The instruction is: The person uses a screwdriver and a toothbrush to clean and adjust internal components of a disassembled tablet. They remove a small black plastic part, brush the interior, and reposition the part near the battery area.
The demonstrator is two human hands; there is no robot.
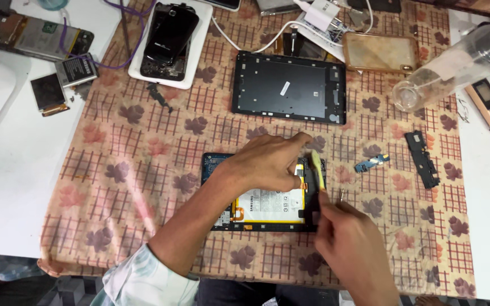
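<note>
The right hand (354,243) is closing its fingers around a yellow brush (317,169), whose tip is touching the right edge of the opened tablet (267,207). The left hand (267,164) is resting on that tablet, fingers spread and gripping nothing. The tablet (battery showing) is lying on the patterned cloth (143,170) covering the desk (7,187), with a black back cover (288,88) lying beyond it.

Left hand (267,161) lies flat, fingers spread; right hand (350,238) is closed in a pinch.
</note>
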